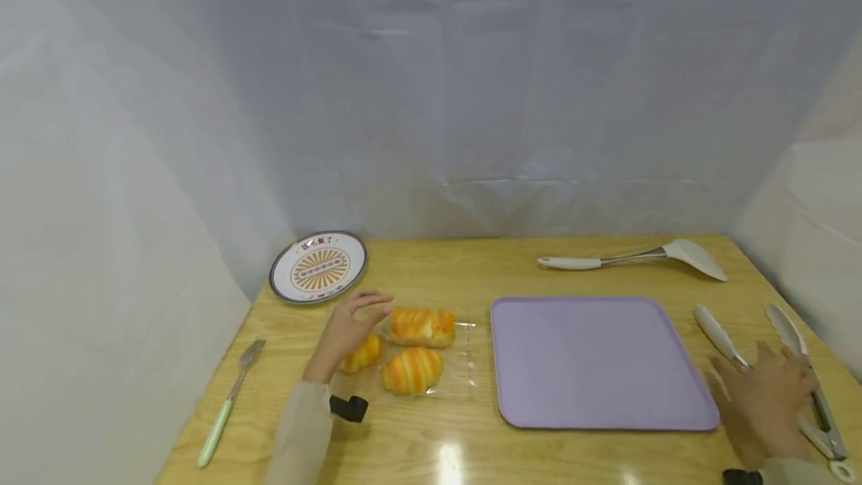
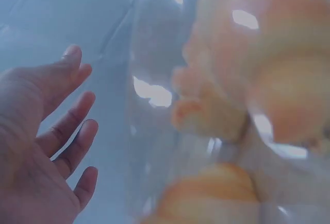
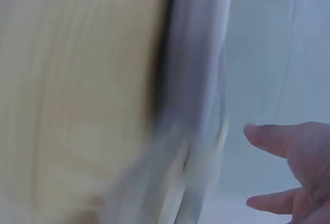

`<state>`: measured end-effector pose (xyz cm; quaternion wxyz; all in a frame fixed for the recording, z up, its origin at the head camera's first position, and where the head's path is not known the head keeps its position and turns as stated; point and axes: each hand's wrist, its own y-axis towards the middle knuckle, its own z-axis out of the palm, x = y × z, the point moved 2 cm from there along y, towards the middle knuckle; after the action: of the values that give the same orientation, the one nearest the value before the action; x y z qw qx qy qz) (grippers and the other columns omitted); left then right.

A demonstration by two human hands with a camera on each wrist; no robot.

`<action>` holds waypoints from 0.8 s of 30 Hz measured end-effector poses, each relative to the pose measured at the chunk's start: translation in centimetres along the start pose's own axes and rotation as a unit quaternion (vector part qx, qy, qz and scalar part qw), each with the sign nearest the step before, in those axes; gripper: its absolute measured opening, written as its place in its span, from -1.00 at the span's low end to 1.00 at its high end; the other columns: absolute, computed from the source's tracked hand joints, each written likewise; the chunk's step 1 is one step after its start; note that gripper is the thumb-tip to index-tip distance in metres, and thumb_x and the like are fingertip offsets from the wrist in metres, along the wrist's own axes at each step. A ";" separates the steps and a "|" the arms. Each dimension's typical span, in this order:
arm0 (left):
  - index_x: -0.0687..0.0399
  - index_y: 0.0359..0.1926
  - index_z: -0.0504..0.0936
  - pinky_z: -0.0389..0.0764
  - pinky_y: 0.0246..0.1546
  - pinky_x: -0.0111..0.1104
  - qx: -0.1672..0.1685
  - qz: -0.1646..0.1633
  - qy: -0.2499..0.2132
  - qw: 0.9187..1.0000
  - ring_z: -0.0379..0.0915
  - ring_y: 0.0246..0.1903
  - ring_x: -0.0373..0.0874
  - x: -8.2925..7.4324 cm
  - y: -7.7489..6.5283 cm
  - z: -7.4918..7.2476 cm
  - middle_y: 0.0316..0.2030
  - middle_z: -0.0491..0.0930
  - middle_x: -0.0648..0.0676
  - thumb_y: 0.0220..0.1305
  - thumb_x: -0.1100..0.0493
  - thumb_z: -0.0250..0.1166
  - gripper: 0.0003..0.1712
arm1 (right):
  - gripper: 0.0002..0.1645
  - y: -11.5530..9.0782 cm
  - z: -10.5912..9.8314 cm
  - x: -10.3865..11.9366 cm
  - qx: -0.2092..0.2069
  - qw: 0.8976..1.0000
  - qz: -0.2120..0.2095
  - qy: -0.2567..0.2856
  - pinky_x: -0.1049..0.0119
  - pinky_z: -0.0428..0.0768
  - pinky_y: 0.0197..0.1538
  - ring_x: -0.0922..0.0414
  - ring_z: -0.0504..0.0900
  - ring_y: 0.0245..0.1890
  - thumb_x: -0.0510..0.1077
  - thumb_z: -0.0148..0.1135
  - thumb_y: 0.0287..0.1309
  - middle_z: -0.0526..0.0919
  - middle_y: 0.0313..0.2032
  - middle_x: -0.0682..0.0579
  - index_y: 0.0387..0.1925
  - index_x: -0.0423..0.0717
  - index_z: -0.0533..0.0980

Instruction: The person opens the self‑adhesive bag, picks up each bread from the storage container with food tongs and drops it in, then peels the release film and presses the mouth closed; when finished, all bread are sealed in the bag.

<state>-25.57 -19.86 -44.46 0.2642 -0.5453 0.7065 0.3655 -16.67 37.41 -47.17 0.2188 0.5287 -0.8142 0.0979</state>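
L hand point(image 1: 349, 329) hovers by the long loaf point(image 1: 422, 326), grip relaxed, fingers loosely out, nothing held; left wrist view shows a gap btwn fingers and clear wrap point(image 1: 459, 371). Wrap prob. keeps the loaf + two striped rolls point(image 1: 412, 371) bunched on the surface point(image 1: 397, 451), left of the purple tray point(image 1: 599, 365). R hand point(image 1: 768, 395) is over the tongs point(image 1: 715, 330), right of tray, fingers spread, grip w/ nothing in it; can't tell if they touch. Tongs lie ring end near, arms splayed, handy placement I'd guess. Fork point(image 1: 236, 394) likewise, handle near, far left. Plate point(image 1: 319, 266) + spatula point(image 1: 633, 256) sit at the back, prob. out of the way.
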 end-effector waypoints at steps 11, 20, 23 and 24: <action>0.25 0.01 0.67 0.51 0.15 0.03 0.117 0.108 0.067 0.985 0.49 0.10 0.19 -4.3 5.7 1.8 0.04 0.61 0.27 0.37 0.19 0.21 -0.71 | -0.50 -6.4 7.2 15.6 -0.083 0.941 -0.275 0.182 0.03 0.50 -0.17 -0.19 0.52 -0.29 -0.31 0.49 -0.13 0.53 -0.25 -0.40 -0.09 -0.46 0.58; 0.30 0.09 0.62 0.56 0.14 -0.17 0.284 0.025 0.122 0.951 0.53 0.12 0.10 -5.1 7.7 5.4 0.08 0.62 0.26 0.41 0.33 0.08 -0.68 | -0.22 -12.7 11.0 22.3 0.301 0.866 -0.198 0.347 0.45 0.50 -0.56 0.31 0.47 -0.60 -0.07 0.21 0.31 0.59 -0.40 -0.03 0.37 -0.40 0.16; 0.24 0.09 0.63 0.47 0.25 -0.12 0.308 -0.014 0.125 0.943 0.46 0.19 0.10 -5.0 7.8 6.6 0.11 0.61 0.22 0.39 0.35 0.07 -0.67 | -0.15 -13.8 11.8 23.2 0.387 0.821 -0.156 0.390 0.45 0.51 -0.60 0.25 0.49 -0.65 -0.01 0.14 0.36 0.64 -0.34 -0.11 0.42 -0.39 0.03; 0.22 0.08 0.65 0.43 0.28 -0.10 0.312 -0.030 0.126 0.941 0.44 0.21 0.10 -5.0 7.7 6.9 0.11 0.62 0.20 0.39 0.33 0.09 -0.68 | -0.16 -14.1 12.1 23.5 0.402 0.809 -0.144 0.404 0.45 0.51 -0.60 0.25 0.50 -0.65 -0.02 0.13 0.37 0.65 -0.33 -0.13 0.42 -0.40 0.03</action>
<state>-31.86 -10.31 -42.92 0.3409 -0.4980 0.7960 0.0471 -15.09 7.54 -48.08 0.3076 0.5935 -0.4548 0.5885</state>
